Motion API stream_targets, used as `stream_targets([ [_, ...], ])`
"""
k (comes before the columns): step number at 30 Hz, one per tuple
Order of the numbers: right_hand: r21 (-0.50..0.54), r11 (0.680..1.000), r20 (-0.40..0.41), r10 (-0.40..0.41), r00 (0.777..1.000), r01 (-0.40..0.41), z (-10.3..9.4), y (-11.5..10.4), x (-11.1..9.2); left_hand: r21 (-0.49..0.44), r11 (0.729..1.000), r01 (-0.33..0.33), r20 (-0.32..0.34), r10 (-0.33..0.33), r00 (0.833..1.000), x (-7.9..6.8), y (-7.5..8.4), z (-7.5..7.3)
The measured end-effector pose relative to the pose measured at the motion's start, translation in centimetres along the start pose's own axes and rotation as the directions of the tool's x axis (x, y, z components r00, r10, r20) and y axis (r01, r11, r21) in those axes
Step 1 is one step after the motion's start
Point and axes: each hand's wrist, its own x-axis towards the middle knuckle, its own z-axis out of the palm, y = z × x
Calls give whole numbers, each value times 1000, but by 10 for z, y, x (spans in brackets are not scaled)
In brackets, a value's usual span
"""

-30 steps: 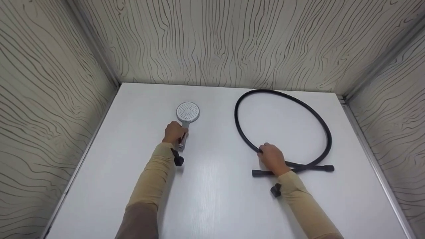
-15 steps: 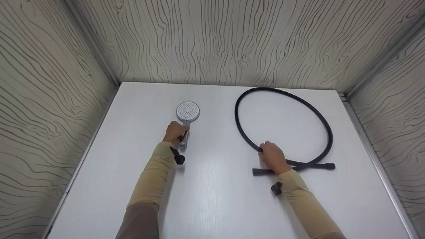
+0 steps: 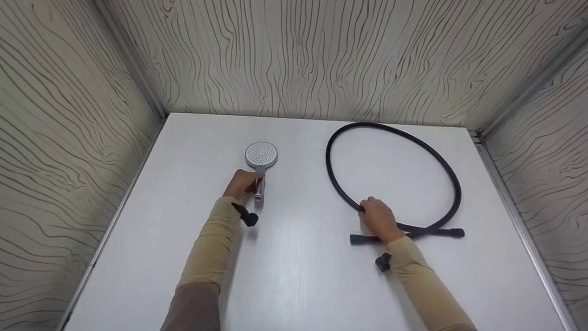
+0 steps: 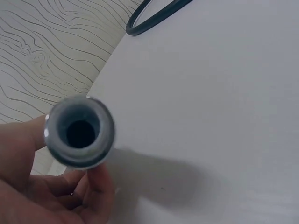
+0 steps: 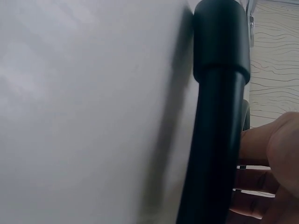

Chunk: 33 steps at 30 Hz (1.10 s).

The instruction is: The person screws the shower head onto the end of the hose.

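Observation:
My left hand (image 3: 242,183) grips a hand shower (image 3: 261,155) by its silver handle, with the round white spray face turned up. In the left wrist view the hollow end of the hand shower (image 4: 80,133) faces the camera, with thumb and curled fingers (image 4: 98,186) around the handle. On the right, my right hand (image 3: 378,218) pinches a black shower hose (image 3: 455,184), which lies in a wide loop with its two ends crossing. One thick hose end (image 5: 220,42) fills the right wrist view in front of the hand; the fingertips' contact is hidden there.
The white table (image 3: 294,257) bears everything. Patterned panels (image 3: 294,59) stand at the back and both sides, with metal framing (image 3: 133,69) at the corners. A small black wrist camera (image 3: 248,217) is strapped to each forearm.
The handle's lower end has swung slightly right and away from me in my left hand, and the hand shower has shifted a little right. My right hand and the hose have stayed nearly still.

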Motion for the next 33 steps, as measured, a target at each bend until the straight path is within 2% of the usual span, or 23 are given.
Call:
stream_targets([
  [8,16,1000,5,16,1000,-16,1,1,-2,-77,997,14,49,-10,999,-6,-9,-3],
  [14,15,1000,-5,6,1000,-6,0,1,-1,-127,992,6,80,4,997,-7,-6,-5],
  [22,7,1000,-5,19,1000,-19,-3,3,3,-122,992,-11,78,21,997,-7,2,-7],
  [27,20,999,12,36,999,-36,0,4,1,-105,994,20,83,-11,996,-5,-1,-5],
  [33,36,999,13,29,1000,-29,2,3,0,-157,987,23,85,-10,996,-3,-4,-1],
])
